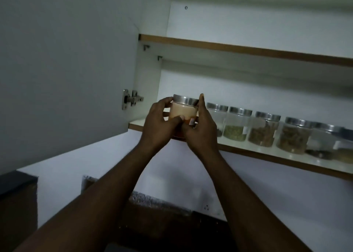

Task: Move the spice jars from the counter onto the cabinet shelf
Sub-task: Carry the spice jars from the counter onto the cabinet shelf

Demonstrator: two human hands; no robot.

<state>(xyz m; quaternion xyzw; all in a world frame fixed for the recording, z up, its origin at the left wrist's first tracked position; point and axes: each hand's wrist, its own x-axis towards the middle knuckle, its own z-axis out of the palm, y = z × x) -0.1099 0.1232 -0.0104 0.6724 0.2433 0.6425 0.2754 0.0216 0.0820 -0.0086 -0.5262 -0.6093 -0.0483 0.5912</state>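
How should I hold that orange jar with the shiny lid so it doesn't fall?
Grip the orange spice jar by its round sides just under the metal lid, reaching in from the front of the shelf. It is upright and the clear jar beside it sits close, so fingers either side, like the left hand and right hand, should feel safest.

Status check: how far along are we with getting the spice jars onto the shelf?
Done: a row of steel-lidded jars already stands on the lower shelf. In hand: the left hand and right hand both hold an orange-filled jar at the shelf's left end; the fingers hide whether its base is down. Left: release it. The counter is out of view, so remaining jars cannot be counted.
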